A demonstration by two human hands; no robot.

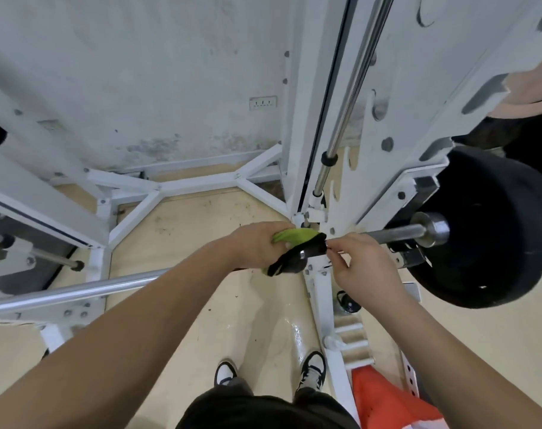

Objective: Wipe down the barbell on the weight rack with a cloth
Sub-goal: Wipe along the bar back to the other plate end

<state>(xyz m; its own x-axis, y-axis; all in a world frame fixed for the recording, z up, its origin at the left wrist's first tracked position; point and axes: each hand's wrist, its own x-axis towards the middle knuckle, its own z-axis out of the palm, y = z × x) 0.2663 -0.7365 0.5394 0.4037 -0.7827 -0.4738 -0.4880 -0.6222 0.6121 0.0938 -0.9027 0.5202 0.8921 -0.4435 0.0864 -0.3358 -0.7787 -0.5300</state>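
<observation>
A steel barbell [77, 291] runs from the lower left across to a black weight plate [492, 230] on the right, resting in the white rack [396, 125]. A green and black cloth [294, 247] is wrapped over the bar near the rack upright. My left hand [254, 246] grips the cloth on the bar from above. My right hand [361, 261] pinches the cloth's black end with thumb and fingertips, just left of the bare sleeve [393, 233].
White rack struts [158, 193] cross the tan floor ahead. A chrome guide rod [350, 97] rises beside the upright. An orange cloth [384, 397] lies at lower right by my shoes [313, 368]. A wall socket [262, 103] sits on the grey wall.
</observation>
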